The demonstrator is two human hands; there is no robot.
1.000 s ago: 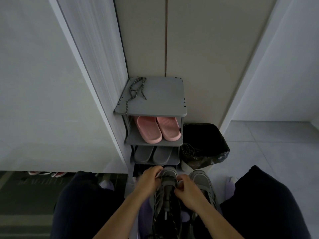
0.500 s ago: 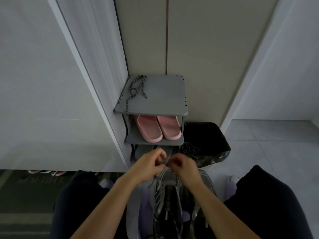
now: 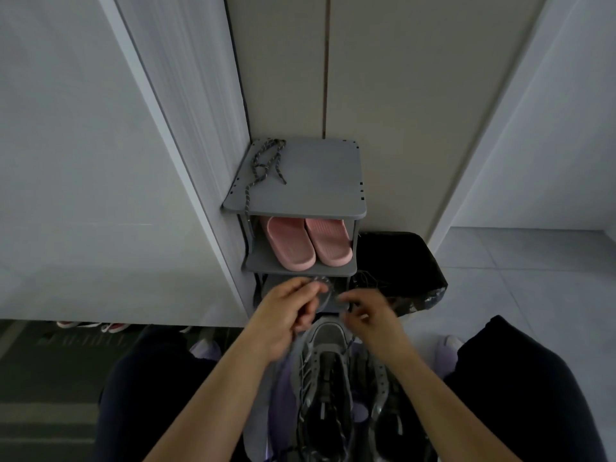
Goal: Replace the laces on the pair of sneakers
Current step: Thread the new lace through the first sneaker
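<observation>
left hand [image 3: 287,313] and right hand [image 3: 370,315] pinch lace [image 3: 322,284]

Two grey sneakers [image 3: 328,341] stand side by side, toes pointing away; a dark speckled lace [image 3: 263,168] lies loose on the top shelf [image 3: 320,181].

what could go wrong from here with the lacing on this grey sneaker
1. The spare lace on the shoe rack trails over its left edge; a knock could drop it beside the wall.
2. The left hand and right hand seem to pinch the sneaker lace above the grey sneaker. It is blurred in dim light, so an eyelet may get missed.
3. The open black bin bag is close by; a dropped lace could land inside.
</observation>
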